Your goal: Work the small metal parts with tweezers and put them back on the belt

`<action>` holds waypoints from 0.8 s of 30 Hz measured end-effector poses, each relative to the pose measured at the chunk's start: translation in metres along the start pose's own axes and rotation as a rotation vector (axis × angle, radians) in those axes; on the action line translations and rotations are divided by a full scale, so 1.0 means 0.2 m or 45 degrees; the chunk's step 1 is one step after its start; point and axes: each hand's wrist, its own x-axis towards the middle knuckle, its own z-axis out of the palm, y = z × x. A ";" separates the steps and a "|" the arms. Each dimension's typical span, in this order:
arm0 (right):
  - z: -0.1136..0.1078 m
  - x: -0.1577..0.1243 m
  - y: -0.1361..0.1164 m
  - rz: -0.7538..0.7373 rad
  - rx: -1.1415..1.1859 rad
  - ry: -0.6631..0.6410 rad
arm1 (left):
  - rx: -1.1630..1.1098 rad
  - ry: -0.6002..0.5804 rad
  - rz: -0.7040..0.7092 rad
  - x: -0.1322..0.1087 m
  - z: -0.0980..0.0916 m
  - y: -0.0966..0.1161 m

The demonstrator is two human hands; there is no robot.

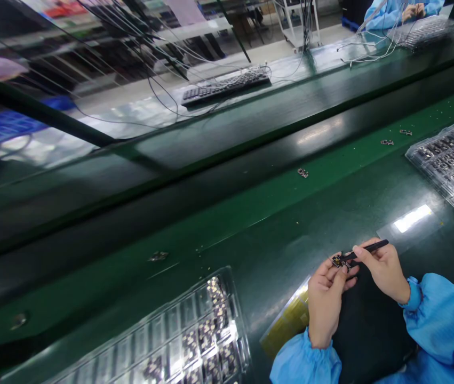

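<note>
What we wear
We wear bright blue: left sleeve (pixel 304 365) at 5 o'clock, right sleeve (pixel 446 320) at 4, ruffled elastic cuffs closing behind bare left hand (pixel 325 306) and right hand (pixel 384 269).

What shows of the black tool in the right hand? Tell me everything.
The black tool is a slim, dark stick, possibly tweezers; too small to tell. The right hand pinches it between thumb and fingers, its rear end jutting up to the right. It lies nearly level above a dark mat, its tip meeting the small part pinched by the left hand.
</note>
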 end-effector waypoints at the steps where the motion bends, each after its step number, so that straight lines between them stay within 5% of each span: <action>1: 0.00 0.00 0.00 -0.001 0.000 0.002 | 0.002 -0.001 0.002 0.00 0.00 0.00; 19: 0.01 -0.03 0.00 -0.089 -0.017 -0.034 | -0.086 -0.024 0.019 0.00 -0.01 -0.01; 24: -0.01 -0.08 -0.01 -0.535 -0.306 -0.083 | -0.077 -0.024 0.103 0.00 -0.02 -0.04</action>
